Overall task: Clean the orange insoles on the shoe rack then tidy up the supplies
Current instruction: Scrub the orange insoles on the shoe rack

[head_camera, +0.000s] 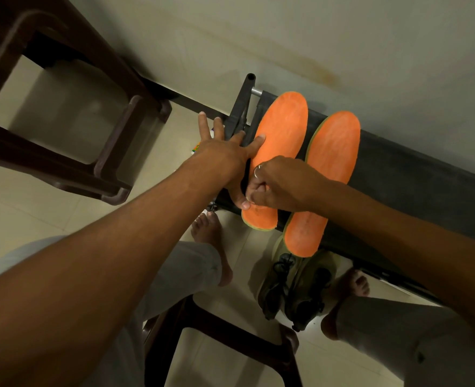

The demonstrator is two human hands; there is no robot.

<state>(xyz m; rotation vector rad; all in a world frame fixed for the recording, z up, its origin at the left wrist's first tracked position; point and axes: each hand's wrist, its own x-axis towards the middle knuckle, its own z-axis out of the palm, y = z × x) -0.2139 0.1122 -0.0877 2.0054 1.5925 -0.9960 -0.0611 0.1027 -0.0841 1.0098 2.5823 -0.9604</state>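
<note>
Two orange insoles lie side by side on the black shoe rack (393,174). My left hand (225,155) is spread with straight fingers. Its forefinger touches the left insole (284,129) and its thumb rests at that insole's left edge near the heel. My right hand (281,185), with a ring on one finger, is curled over the same insole's heel part, its fingertips pinching at the left edge beside my left thumb. Whether anything small is inside the curled fingers is hidden. The right insole (334,152) lies untouched, its heel jutting over the rack's front edge.
A dark brown plastic stool (113,152) stands to the left, and another stool (230,336) sits between my legs. A pair of olive shoes (295,286) is on the floor below the rack. My bare feet are on the tiled floor. A small colourful item (196,148) peeks out under my left hand.
</note>
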